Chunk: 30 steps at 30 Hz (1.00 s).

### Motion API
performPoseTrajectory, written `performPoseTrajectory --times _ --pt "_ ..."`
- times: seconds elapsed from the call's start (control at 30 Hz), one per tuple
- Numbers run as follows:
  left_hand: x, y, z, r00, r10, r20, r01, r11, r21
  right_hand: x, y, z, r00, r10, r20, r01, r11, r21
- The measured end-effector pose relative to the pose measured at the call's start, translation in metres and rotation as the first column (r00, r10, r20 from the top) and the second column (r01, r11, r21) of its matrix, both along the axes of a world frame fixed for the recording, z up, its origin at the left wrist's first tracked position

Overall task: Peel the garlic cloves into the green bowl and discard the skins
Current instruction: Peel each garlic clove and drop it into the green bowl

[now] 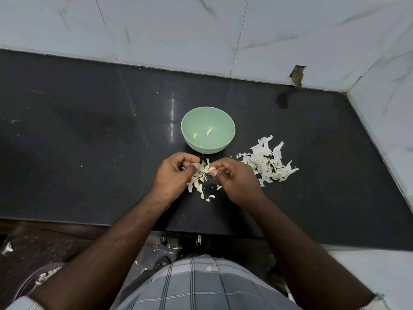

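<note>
A green bowl [207,129] stands on the black counter [89,142] with a few peeled cloves [209,131] inside. Just in front of it my left hand [174,175] and my right hand [234,180] pinch the same garlic clove [206,168] between thumbs and fingers, a little above the counter. Under the hands lie unpeeled cloves and bits of skin [196,185]. A pile of white garlic skins [268,162] sits to the right of the bowl.
Marble-look tiled walls [223,30] close the counter at the back and right. A hole in the wall [297,76] sits at the back right. Skin scraps [44,276] lie on the floor at lower left, below the counter's front edge.
</note>
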<state>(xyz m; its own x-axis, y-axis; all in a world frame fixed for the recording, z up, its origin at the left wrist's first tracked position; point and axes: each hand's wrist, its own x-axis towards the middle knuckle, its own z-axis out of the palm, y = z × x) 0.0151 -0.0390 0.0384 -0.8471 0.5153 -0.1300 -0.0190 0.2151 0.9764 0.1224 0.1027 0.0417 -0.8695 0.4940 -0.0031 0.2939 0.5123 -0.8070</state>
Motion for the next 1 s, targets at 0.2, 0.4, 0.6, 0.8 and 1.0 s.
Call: performPoseTrajectory --times 0.2,0.4,0.6,0.8,1.0 --pt "0.003 0.004 0.003 0.979 -0.161 0.126 0.149 0.984 0.098 -0.005 0.000 0.007 0.997 -0.048 -0.066 0.022 0.935 -0.355" --pt "0.000 0.006 0.001 0.975 -0.182 0.127 0.173 0.982 0.077 -0.007 -0.003 0.007 0.995 -0.052 -0.087 -0.001 0.856 -0.518" --pt "-0.001 0.007 -0.001 0.981 -0.156 0.114 0.150 0.987 0.057 -0.008 -0.003 0.005 0.991 -0.106 -0.081 0.049 0.852 -0.522" --pt "0.003 0.011 0.003 0.961 -0.138 0.240 0.112 0.987 0.119 -0.012 -0.003 0.004 0.985 -0.160 -0.058 0.126 0.913 -0.387" --pt "0.004 0.013 0.006 0.964 -0.063 0.257 0.034 0.993 0.116 -0.008 -0.007 0.012 0.970 -0.236 -0.056 0.156 0.782 -0.604"
